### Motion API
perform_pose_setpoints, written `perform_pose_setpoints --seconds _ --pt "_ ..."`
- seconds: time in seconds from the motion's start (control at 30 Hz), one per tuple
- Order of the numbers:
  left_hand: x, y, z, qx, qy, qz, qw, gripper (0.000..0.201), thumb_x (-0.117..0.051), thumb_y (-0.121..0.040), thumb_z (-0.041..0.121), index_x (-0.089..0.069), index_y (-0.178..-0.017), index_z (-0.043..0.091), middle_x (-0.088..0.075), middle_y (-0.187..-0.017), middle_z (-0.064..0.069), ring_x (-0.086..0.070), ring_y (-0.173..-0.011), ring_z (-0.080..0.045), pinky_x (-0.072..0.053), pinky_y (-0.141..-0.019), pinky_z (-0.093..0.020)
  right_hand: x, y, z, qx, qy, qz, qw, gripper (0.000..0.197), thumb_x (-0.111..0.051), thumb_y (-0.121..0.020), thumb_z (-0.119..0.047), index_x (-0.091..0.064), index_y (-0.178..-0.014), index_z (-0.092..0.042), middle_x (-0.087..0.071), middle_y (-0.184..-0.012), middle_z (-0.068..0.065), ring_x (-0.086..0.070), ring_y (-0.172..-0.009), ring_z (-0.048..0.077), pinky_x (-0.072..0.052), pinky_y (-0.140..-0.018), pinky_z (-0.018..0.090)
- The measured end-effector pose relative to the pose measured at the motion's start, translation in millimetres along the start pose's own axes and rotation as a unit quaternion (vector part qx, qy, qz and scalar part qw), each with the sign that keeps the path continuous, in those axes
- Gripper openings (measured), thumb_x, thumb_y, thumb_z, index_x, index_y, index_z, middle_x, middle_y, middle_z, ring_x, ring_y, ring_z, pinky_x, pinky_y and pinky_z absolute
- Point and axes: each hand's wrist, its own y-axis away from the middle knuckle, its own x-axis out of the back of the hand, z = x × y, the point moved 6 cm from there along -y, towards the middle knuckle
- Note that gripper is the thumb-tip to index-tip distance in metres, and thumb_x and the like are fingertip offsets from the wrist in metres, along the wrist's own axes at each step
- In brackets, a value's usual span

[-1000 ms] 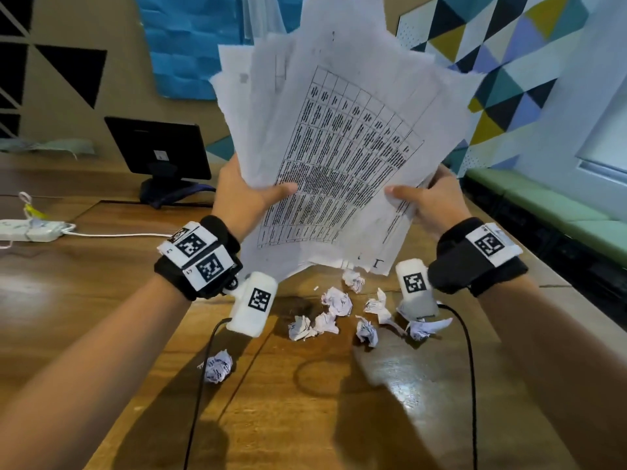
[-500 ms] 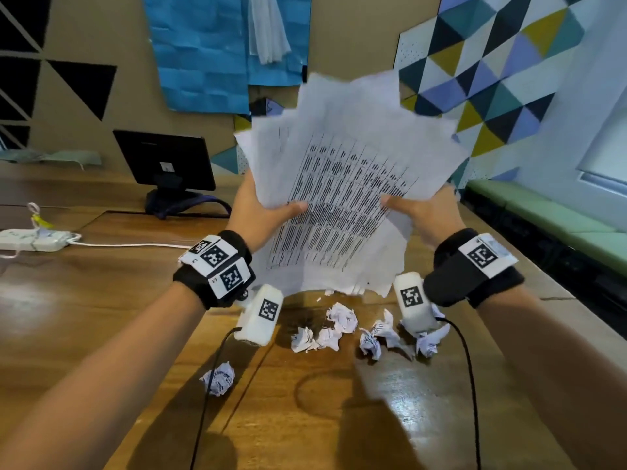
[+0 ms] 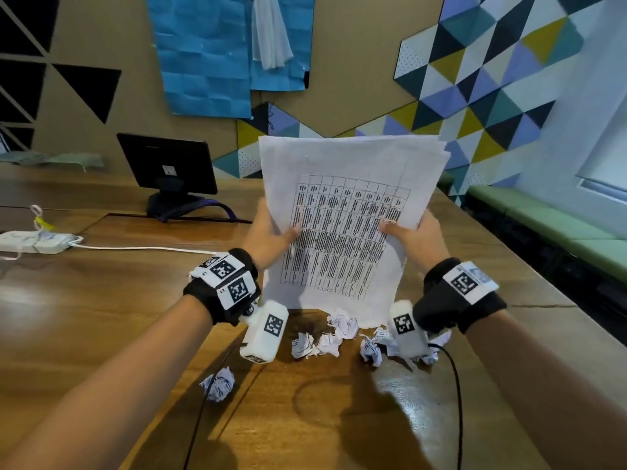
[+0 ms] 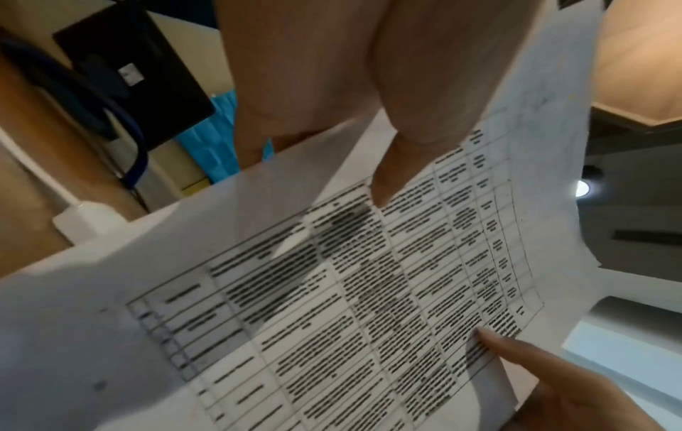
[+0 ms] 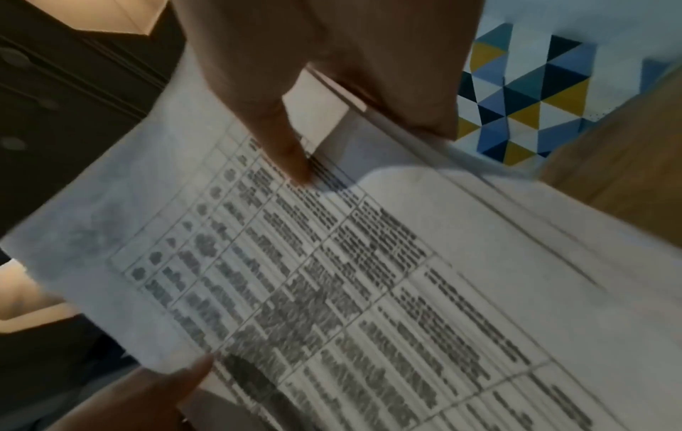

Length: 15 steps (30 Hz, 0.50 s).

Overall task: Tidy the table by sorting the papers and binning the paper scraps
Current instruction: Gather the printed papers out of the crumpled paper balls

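White papers (image 3: pixel 342 228) stand up over the table (image 3: pixel 101 300). Left hand (image 3: pixel 268 234) and right hand (image 3: pixel 415 239) each pinch a side. Scraps (image 3: pixel 342 325) lie below.

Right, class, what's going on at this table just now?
A person holds a stack of papers upright above the wooden table, the left hand gripping one side edge and the right hand the other, thumbs on the printed front sheet. Crumpled scraps lie on the table under the stack, and one scrap lies apart, nearer the person. No bin shows.
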Motion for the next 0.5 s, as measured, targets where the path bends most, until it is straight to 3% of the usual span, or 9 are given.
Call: perform_pose_setpoints --seconds 0.1,0.2,0.3,0.37,0.4,0.5 --pt "-7 -3 5 -0.026 -0.057 -0.011 0.998 0.053 -0.049 -0.092 0.000 -0.028 -0.140 0.009 -0.047 -0.138 -0.010 -0.044 -0.124 -0.014 -0.036 -0.108 -0.036 -1 -1 -1 0.010 -0.022 0.016 1.000 0.040 -0.062 -0.086 0.000 -0.052 -0.125 -0.001 -0.062 -0.123 0.012 -0.060 -0.114 0.027 -0.048 -0.099 0.043" --pt "-6 -7 30 -0.092 -0.125 0.033 0.987 0.041 -0.043 -0.094 0.003 -0.034 -0.134 0.005 -0.050 -0.126 -0.012 -0.047 -0.118 -0.022 -0.041 -0.104 -0.041 -2 -7 -18 0.062 -0.021 0.032 0.997 0.041 -0.062 -0.086 -0.001 -0.050 -0.124 -0.005 -0.062 -0.121 0.007 -0.059 -0.114 0.024 -0.047 -0.099 0.042" --pt "-5 -1 28 -0.082 -0.056 0.029 0.995 0.040 -0.040 -0.095 0.000 -0.024 -0.132 0.004 -0.048 -0.110 0.005 -0.053 -0.100 -0.006 -0.050 -0.082 -0.013 -1 -12 -12 0.063 -0.034 0.042 0.997 0.045 -0.065 -0.083 -0.002 -0.048 -0.124 -0.009 -0.060 -0.125 0.009 -0.058 -0.116 0.023 -0.046 -0.101 0.043" --pt "-5 6 13 -0.039 -0.015 0.040 0.998 0.047 -0.044 -0.094 0.000 -0.019 -0.133 0.006 -0.047 -0.113 0.007 -0.053 -0.099 -0.006 -0.049 -0.066 -0.007 -4 -8 6 0.014 -0.034 0.029 0.999 0.047 -0.066 -0.080 0.000 -0.044 -0.121 -0.008 -0.060 -0.122 0.009 -0.059 -0.111 0.023 -0.047 -0.098 0.044" --pt "-5 9 4 -0.018 -0.011 0.047 0.999 0.052 -0.047 -0.094 0.001 -0.017 -0.135 0.007 -0.047 -0.117 0.005 -0.052 -0.103 -0.008 -0.048 -0.065 -0.007 -6 -6 16 -0.009 -0.025 0.028 0.999 0.046 -0.065 -0.080 0.002 -0.042 -0.118 -0.008 -0.060 -0.120 0.009 -0.060 -0.106 0.022 -0.049 -0.096 0.042" --pt "-3 5 -17 0.028 0.004 0.063 0.998 0.055 -0.049 -0.093 0.000 -0.017 -0.137 0.007 -0.050 -0.122 -0.003 -0.050 -0.108 -0.011 -0.044 -0.083 -0.010 -6 1 34 -0.042 -0.019 0.042 0.998 0.042 -0.062 -0.084 0.000 -0.041 -0.120 -0.005 -0.060 -0.119 0.012 -0.060 -0.106 0.027 -0.049 -0.096 0.046"
